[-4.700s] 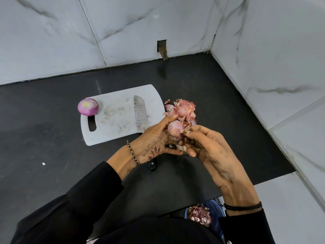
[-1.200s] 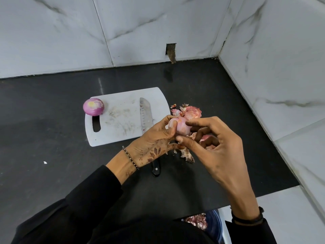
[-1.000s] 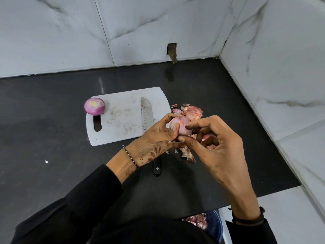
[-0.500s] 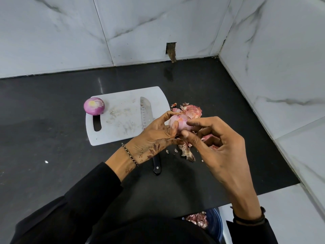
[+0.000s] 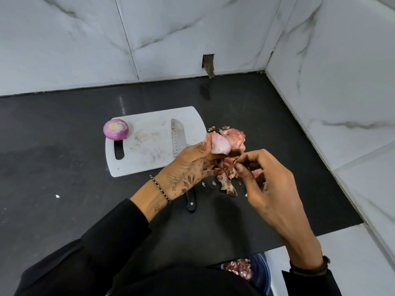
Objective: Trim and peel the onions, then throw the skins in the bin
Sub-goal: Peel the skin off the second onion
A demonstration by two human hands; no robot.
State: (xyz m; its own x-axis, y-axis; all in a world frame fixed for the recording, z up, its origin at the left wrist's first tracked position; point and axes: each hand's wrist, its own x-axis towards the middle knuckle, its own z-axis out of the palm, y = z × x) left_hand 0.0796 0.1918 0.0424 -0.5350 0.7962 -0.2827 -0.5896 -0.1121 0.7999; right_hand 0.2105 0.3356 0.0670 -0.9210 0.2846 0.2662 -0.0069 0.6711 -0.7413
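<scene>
My left hand (image 5: 188,167) grips a pale pink onion (image 5: 220,144) just right of the white cutting board (image 5: 149,150). Close below the onion, my right hand (image 5: 269,184) pinches a strip of skin (image 5: 229,162) between thumb and fingers. A heap of loose pink skins (image 5: 235,135) lies on the black counter behind the onion, with more scraps (image 5: 227,185) under my hands. A peeled purple onion (image 5: 115,129) sits at the board's far left corner. The knife (image 5: 177,137) lies on the board, its black handle (image 5: 190,202) sticking out below my left hand.
A blue bin (image 5: 259,274) holding onion skins stands on the floor below the counter's front edge, at my right. White marble walls close the counter at the back and right. A small white speck (image 5: 57,196) lies on the counter at left.
My right hand has drawn down and away from the onion with a strip of skin. The onion now shows more bare pale surface in my left hand.
</scene>
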